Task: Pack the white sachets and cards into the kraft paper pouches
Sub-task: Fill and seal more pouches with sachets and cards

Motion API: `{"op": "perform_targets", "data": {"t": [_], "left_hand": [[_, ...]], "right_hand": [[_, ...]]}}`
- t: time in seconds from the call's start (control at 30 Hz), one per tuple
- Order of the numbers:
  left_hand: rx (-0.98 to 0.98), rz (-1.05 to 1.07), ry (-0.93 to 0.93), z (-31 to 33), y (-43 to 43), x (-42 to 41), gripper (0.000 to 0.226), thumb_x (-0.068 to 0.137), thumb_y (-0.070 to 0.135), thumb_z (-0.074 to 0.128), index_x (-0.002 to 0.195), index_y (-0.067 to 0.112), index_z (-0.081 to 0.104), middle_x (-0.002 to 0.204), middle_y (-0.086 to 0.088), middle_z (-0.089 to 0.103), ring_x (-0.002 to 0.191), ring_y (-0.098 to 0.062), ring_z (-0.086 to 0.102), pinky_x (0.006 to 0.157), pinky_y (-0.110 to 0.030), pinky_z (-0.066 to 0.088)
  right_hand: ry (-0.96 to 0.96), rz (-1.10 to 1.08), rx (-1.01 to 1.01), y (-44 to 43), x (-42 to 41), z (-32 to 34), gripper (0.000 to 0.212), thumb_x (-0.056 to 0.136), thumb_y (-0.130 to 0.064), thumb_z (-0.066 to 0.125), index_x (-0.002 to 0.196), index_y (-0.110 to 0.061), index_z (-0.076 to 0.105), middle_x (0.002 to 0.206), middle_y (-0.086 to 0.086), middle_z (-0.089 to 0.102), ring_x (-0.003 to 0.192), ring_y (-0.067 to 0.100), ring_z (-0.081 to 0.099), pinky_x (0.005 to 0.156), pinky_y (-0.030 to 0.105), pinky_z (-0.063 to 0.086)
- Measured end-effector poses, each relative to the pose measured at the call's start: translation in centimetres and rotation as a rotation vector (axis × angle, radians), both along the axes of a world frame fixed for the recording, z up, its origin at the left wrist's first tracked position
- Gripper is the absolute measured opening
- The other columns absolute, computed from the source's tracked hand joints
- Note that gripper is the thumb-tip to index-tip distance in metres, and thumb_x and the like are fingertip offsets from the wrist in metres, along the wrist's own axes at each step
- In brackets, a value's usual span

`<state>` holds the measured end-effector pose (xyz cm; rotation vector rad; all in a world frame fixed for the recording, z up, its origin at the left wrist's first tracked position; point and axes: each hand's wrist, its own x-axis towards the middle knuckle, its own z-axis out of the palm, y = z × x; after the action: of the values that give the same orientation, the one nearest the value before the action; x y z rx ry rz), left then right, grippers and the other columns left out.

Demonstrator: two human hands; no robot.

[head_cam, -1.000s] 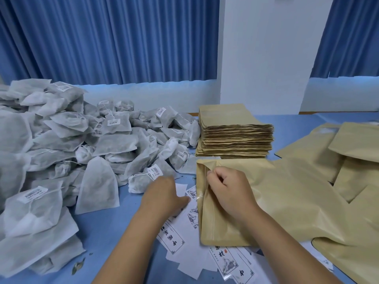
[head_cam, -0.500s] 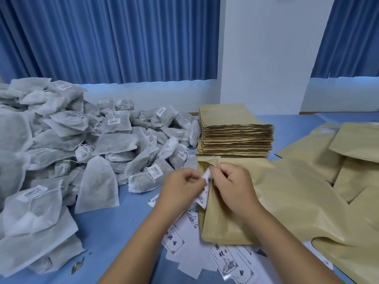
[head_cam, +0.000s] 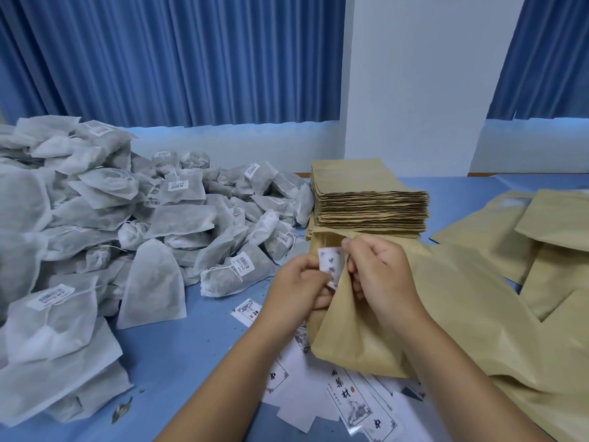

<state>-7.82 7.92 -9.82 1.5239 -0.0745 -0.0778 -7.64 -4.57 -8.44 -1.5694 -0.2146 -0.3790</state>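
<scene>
A kraft paper pouch (head_cam: 360,333) lies in front of me with its mouth at the far end. My right hand (head_cam: 379,275) pinches the pouch's upper lip and holds the mouth apart. My left hand (head_cam: 296,285) pinches a small printed white card (head_cam: 330,261) whose top edge stands at the pouch mouth. More printed cards (head_cam: 353,403) lie loose on the blue table under my forearms. A large heap of white sachets (head_cam: 153,224) with barcode labels covers the left side.
A tall stack of flat kraft pouches (head_cam: 366,202) stands just behind my hands. Several more kraft pouches (head_cam: 526,282) lie spread over the right of the blue table (head_cam: 178,352). Blue curtains and a white pillar stand behind. A dry leaf scrap (head_cam: 121,409) lies near left.
My left hand lifted a card off the table pile and brought it up to the pouch mouth. My right hand raised the pouch's lip, which now stands more open.
</scene>
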Motion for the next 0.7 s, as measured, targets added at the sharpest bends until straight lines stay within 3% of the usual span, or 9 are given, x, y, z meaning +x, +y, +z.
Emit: {"op": "perform_targets", "data": {"t": [0.1,0.17,0.27,0.33,0.43,0.53,0.6,0.7], "left_hand": [[-0.202,-0.018,0.029,0.7,0.5,0.1,0.014,0.093,-0.001,0.052,0.083,0.006,0.059,0.058,0.002,0.065,0.048,-0.007,0.061,0.044,-0.015,0.046],[-0.131,-0.090,0.019,0.6,0.6,0.0,0.015,0.092,0.002,0.055,0.080,0.008,0.062,0.057,0.003,0.065,0.047,-0.005,0.059,0.044,-0.014,0.044],[0.430,-0.026,-0.111,-0.5,0.1,0.1,0.015,0.083,0.015,0.058,0.071,0.018,0.068,0.063,0.005,0.065,0.059,-0.009,0.057,0.052,-0.013,0.041],[0.767,0.050,-0.227,-1.0,-0.4,0.7,0.019,0.086,0.013,0.055,0.067,0.015,0.057,0.062,0.004,0.056,0.061,-0.014,0.050,0.049,-0.015,0.032],[0.936,0.106,-0.311,-1.1,-1.0,1.3,0.038,0.095,0.016,0.048,0.062,0.025,0.034,0.061,0.008,0.041,0.063,-0.016,0.045,0.053,-0.025,0.025],[0.892,0.067,-0.363,-0.9,-0.4,0.7,0.026,0.087,0.024,0.054,0.063,0.022,0.043,0.055,0.007,0.045,0.052,-0.007,0.041,0.044,-0.020,0.025],[0.702,0.050,-0.359,-0.7,0.3,0.0,0.013,0.074,0.029,0.055,0.062,0.024,0.052,0.050,0.011,0.047,0.049,-0.005,0.039,0.044,-0.017,0.029],[0.536,-0.068,-0.257,-0.3,0.5,-0.2,0.026,0.078,0.014,0.058,0.057,0.029,0.057,0.050,0.014,0.050,0.052,0.002,0.040,0.048,-0.011,0.031]], "right_hand": [[0.087,0.029,0.076,-0.1,-0.1,0.3,0.050,0.091,-0.013,0.053,0.043,-0.022,0.045,0.041,-0.006,0.037,0.036,0.010,0.033,0.038,0.016,0.028],[0.104,0.050,0.076,0.1,-0.3,0.4,0.051,0.091,-0.012,0.052,0.042,-0.022,0.045,0.040,-0.006,0.037,0.035,0.009,0.033,0.037,0.016,0.028],[0.081,0.097,0.011,0.7,-0.8,0.3,0.051,0.091,-0.010,0.052,0.042,-0.022,0.045,0.039,-0.006,0.037,0.035,0.009,0.033,0.036,0.018,0.028],[0.041,0.124,-0.025,1.1,-1.1,0.2,0.049,0.091,-0.012,0.053,0.043,-0.021,0.045,0.040,-0.006,0.038,0.036,0.008,0.034,0.037,0.017,0.029],[-0.043,0.122,-0.087,1.4,-1.6,0.4,0.039,0.083,-0.023,0.054,0.046,-0.021,0.044,0.042,-0.011,0.037,0.041,0.004,0.034,0.042,0.014,0.030],[-0.050,0.109,-0.066,1.3,-1.5,0.6,0.037,0.081,-0.025,0.053,0.045,-0.021,0.044,0.042,-0.012,0.037,0.041,0.003,0.035,0.042,0.013,0.030],[-0.038,0.119,-0.089,1.0,-1.2,0.6,0.042,0.086,-0.018,0.056,0.045,-0.021,0.045,0.040,-0.010,0.039,0.039,0.003,0.036,0.041,0.013,0.030],[-0.068,0.096,-0.320,1.0,-1.2,0.5,0.043,0.088,-0.003,0.056,0.047,-0.011,0.047,0.042,-0.003,0.045,0.043,0.003,0.039,0.045,0.024,0.034]]}}
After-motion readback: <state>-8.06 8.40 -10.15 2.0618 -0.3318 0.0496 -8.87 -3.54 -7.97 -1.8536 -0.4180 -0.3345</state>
